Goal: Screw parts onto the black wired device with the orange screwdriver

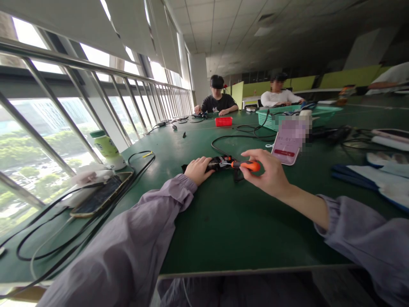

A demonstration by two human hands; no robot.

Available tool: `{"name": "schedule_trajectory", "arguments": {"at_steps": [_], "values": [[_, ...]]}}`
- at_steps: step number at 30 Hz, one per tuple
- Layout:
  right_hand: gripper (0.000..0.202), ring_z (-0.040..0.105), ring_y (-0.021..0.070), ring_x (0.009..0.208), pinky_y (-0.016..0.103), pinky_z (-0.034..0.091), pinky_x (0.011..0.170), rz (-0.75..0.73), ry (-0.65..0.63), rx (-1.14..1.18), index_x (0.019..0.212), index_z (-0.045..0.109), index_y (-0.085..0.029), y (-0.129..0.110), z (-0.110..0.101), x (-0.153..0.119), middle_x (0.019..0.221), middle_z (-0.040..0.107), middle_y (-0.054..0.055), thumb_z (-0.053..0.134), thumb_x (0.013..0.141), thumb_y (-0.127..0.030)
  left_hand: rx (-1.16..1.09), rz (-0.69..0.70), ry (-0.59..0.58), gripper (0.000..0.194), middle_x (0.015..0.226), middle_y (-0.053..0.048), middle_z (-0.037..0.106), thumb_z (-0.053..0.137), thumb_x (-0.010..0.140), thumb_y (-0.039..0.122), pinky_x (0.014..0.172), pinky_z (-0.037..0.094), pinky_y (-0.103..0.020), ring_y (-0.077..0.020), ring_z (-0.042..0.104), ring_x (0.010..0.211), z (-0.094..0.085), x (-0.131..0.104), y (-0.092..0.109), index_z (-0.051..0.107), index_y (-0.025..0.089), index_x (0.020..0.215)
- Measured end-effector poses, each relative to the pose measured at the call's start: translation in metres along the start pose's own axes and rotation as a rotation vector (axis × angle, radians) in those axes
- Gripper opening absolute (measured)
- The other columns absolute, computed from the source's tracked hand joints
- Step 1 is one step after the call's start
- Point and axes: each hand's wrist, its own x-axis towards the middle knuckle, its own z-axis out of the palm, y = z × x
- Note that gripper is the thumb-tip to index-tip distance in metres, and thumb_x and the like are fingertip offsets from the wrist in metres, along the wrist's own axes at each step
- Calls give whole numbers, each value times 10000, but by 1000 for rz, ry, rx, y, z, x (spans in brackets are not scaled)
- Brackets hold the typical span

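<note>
In the middle of the green table (204,221), my left hand (200,169) is closed over the left part of a black corded device (219,163), whose exact kind I cannot make out. Its right part looks opened, with small parts showing. My right hand (266,170) pinches the handle of an orange and black screwdriver (251,166) between thumb and fingers. The screwdriver lies nearly level, its metal shaft pointing left into the device. Where the tip meets the device is too small to tell. A black cable (220,138) runs from the device toward the back.
Behind my right hand a phone (287,143) leans against a green basket (267,120). A red tray (223,122) sits farther back. Left are a bottle (107,149), a dark phone (100,196) and cables; right, gloves (377,177). Other people sit across the table.
</note>
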Motion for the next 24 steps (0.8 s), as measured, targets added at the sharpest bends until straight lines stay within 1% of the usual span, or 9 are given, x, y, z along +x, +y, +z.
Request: {"name": "schedule_trajectory", "arguments": {"at_steps": [2,4,7,9,14,16,20,22,24], "values": [[313,606,195,756,337,504,686,2,17,11,1061,494,-224,1,1,0,852,625,35,575,759,-203,9,-3,-2,425,1111,-83,584,496,868,386,869,434,-340,-232,560,1016,0,0,0,473,159,1226],[339,607,195,775,343,506,709,-18,21,10,1076,484,-221,2,1,-1,881,627,40,578,752,-185,14,-4,-5,427,1108,-82,585,497,867,387,866,433,-338,-231,559,1018,1,0,0,471,159,1227],[217,593,170,687,334,507,689,-63,0,-7,949,521,-230,2,2,0,778,630,11,597,750,-188,13,6,1,424,1116,-88,582,486,872,388,863,432,-344,-232,557,1017,2,0,-1,470,156,1226],[178,588,165,665,329,508,677,-72,-10,-13,911,528,-234,1,1,0,745,628,3,601,753,-196,11,11,5,425,1120,-92,580,483,874,389,864,431,-349,-233,556,1015,3,0,-2,469,152,1227],[374,617,192,784,351,516,727,-58,17,24,1100,476,-228,-1,1,1,906,633,41,580,747,-165,3,1,-2,430,1115,-92,580,495,868,384,870,429,-353,-236,555,1021,2,0,-1,469,154,1230],[345,615,189,760,350,518,714,-62,19,21,1072,491,-231,-1,1,1,877,638,34,586,746,-169,2,2,-2,428,1115,-94,580,492,869,383,870,429,-353,-237,555,1023,2,0,-1,470,152,1229],[162,606,182,682,356,517,684,-69,-17,-14,892,534,-256,-2,0,1,737,642,-2,597,754,-197,-6,2,8,421,1112,-94,580,487,871,385,872,428,-354,-237,554,1027,3,1,-2,471,162,1227],[185,609,188,698,367,514,703,-65,-13,-19,915,533,-256,-2,0,2,760,649,2,594,752,-196,-11,0,10,422,1106,-92,581,490,869,386,872,429,-354,-237,554,1030,3,1,-2,470,166,1228],[267,614,196,747,372,511,729,-65,2,-8,994,519,-245,-2,0,1,836,655,22,590,744,-185,-10,-4,4,425,1099,-91,584,495,868,385,870,429,-350,-236,555,1028,3,1,-1,470,165,1230]]}}
